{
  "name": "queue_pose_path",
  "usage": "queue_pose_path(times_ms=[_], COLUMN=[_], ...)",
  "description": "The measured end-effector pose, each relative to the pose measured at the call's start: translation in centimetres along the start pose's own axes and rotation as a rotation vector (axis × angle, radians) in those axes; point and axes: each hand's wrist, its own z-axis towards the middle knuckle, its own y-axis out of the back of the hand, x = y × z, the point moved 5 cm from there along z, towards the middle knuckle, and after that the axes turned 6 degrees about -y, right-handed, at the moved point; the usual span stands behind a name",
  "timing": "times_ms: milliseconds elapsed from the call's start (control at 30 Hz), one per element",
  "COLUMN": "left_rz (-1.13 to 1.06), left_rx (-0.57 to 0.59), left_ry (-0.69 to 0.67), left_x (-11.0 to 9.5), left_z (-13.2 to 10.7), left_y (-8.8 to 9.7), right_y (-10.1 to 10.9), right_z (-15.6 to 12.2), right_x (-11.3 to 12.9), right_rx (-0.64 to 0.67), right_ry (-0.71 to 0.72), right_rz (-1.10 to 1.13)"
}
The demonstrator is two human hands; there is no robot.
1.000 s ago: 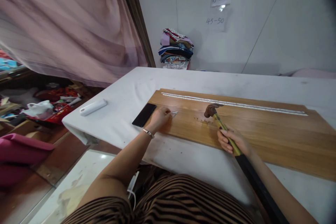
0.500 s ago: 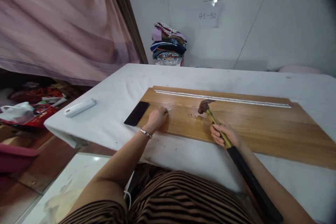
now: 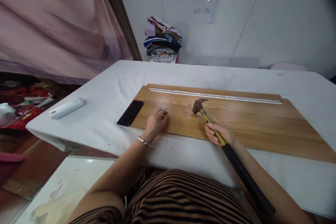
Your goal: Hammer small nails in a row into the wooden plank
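My right hand (image 3: 219, 132) is wrapped around the yellow-and-black handle of a claw hammer (image 3: 210, 119). Its rusty head hangs low over the wooden board (image 3: 252, 122), or rests on it; I cannot tell which. My left hand (image 3: 156, 123) is low over the board's left part, fingers curled together. Just beyond its fingertips lie small silvery nails (image 3: 165, 108). Whether a nail is pinched in the fingers is hidden. Small dark marks or holes (image 3: 187, 113) show in the board left of the hammer head.
A black phone (image 3: 130, 113) lies across the board's left edge. Two pale strips (image 3: 215, 96) run along its far side. A white cylindrical object (image 3: 67, 108) is on the white-covered table (image 3: 102, 87). Folded clothes (image 3: 163, 40) are stacked by the wall.
My left hand has drawn slightly back towards me from the nails, its fingers still together. The hammer stays in my right hand in nearly the same place. The whole view has shifted a little.
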Motion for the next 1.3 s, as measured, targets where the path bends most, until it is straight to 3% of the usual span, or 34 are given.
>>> queue_pose_path(times_ms=[233, 500, 600, 767, 967, 1167, 1300], left_rz=[-0.032, -0.075, -0.075, 0.014, 0.057, 0.081, 0.003], left_rx=[0.093, 0.053, 0.018, -0.066, 0.023, 0.017, 0.185], left_ry=[-0.161, -0.145, -0.082, 0.169, 0.287, 0.179, -0.132], left_x=[-1.9, -1.7, -1.2, 1.0, 2.3, 0.8, -2.6], left_z=[-0.7, -0.9, -0.8, -0.1, 0.4, 0.1, -0.6], left_y=[-1.4, -1.5, -1.0, 0.5, 1.1, 1.0, -0.5], right_y=[0.1, -0.1, 0.1, 0.3, 0.6, 0.5, 0.3], right_z=[0.0, -0.2, -0.2, -0.2, -0.2, -0.3, -0.3], right_x=[-0.2, 0.0, -0.1, -0.3, -0.7, -0.5, -0.4], right_rx=[0.002, -0.006, -0.020, -0.019, -0.022, 0.007, 0.001], right_ry=[-0.018, -0.013, -0.021, -0.026, -0.043, -0.016, -0.012], right_rz=[-0.001, 0.010, 0.006, -0.024, -0.037, -0.036, -0.014])
